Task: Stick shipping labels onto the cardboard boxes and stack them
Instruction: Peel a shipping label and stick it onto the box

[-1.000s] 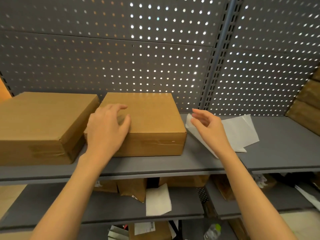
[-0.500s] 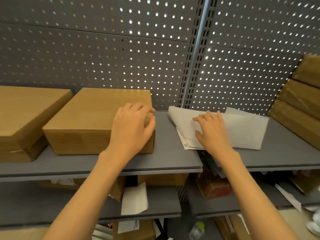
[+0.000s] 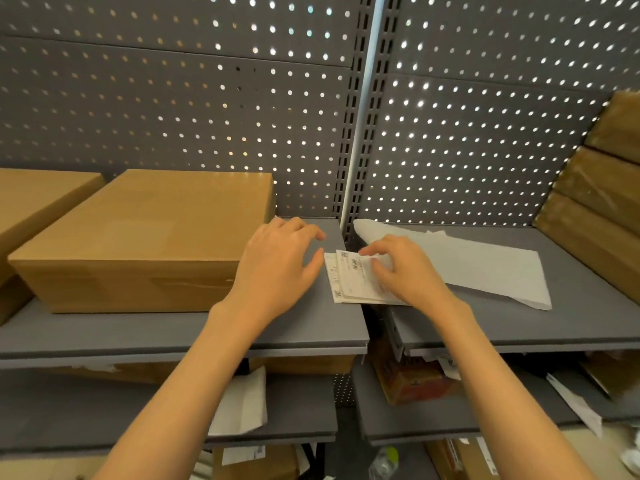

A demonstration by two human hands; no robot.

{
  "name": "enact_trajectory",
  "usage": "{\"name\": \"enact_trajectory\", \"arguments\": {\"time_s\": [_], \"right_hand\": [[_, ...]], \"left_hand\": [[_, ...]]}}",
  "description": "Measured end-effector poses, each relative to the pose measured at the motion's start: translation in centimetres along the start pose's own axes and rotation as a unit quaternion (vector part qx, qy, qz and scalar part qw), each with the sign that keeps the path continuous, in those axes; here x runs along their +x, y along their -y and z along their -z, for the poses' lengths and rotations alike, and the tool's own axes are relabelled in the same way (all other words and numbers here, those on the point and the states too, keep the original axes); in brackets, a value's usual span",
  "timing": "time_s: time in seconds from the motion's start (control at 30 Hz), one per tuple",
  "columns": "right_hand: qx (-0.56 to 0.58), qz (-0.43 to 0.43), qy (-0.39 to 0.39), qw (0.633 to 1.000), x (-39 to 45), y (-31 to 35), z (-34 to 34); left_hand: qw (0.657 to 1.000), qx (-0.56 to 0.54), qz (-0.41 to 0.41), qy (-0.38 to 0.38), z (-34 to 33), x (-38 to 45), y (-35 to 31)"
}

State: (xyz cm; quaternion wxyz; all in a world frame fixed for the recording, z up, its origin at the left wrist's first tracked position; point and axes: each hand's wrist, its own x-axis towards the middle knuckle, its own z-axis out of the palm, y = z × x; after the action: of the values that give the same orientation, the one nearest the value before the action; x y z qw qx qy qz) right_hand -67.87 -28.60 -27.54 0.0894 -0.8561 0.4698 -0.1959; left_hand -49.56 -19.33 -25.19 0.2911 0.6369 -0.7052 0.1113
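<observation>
Both hands have closed on the shipping labels (image 3: 353, 278) at frame centre; left hand (image 3: 277, 268) released — hovering; right hand (image 3: 405, 271) pinches the top label, beside the cardboard box (image 3: 149, 237).

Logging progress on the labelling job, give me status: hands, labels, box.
Right hand on the label stack, fingers picking at it. Left hand open beside it, holding nothing. Nearest cardboard box shows no label. Nothing in the way.

A grey perforated back panel (image 3: 173, 109) stood behind the shelves, and light came through its small holes as bright dots. A slotted metal upright (image 3: 360, 109) divided it into two bays. Grey shelves (image 3: 104, 334) ran across both bays, with lower shelves (image 3: 69, 417) under them.
</observation>
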Motion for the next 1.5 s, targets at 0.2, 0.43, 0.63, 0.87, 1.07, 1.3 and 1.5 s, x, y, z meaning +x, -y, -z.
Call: {"name": "enact_trajectory", "arguments": {"time_s": [0.2, 0.43, 0.63, 0.87, 1.07, 1.3, 1.5], "right_hand": [[-0.048, -0.014, 0.083, 0.995, 0.2, 0.8, -0.6], [-0.021, -0.008, 0.111, 0.994, 0.4, 1.2, 0.3], [0.031, -0.034, 0.045, 0.998, 0.4, 1.2, 1.6], [0.063, 0.011, -0.078, 0.995, 0.5, 0.7, 2.7], [0.187, 0.051, -0.171, 0.966, 0.0, 2.7, 4.1], [0.304, 0.1, -0.04, 0.947, -0.8, 6.2, 4.7], [0.311, 0.03, -0.179, 0.933, 0.4, 5.6, 4.3]], "left_hand": [[0.997, 0.075, -0.027, 0.02, -1.6, 0.9, -0.8], [0.999, 0.047, -0.016, 0.021, -2.3, 1.4, -1.2], [0.999, 0.03, -0.004, 0.036, -2.6, 1.7, -1.2], [0.989, -0.118, 0.073, 0.06, -2.6, 1.7, -1.4], [0.814, -0.509, 0.26, 0.102, -1.1, 2.6, -2.7], [0.678, -0.656, 0.32, 0.092, 0.7, 2.9, -2.0], [0.741, -0.588, 0.319, 0.061, 1.8, 2.2, -0.4]]}}
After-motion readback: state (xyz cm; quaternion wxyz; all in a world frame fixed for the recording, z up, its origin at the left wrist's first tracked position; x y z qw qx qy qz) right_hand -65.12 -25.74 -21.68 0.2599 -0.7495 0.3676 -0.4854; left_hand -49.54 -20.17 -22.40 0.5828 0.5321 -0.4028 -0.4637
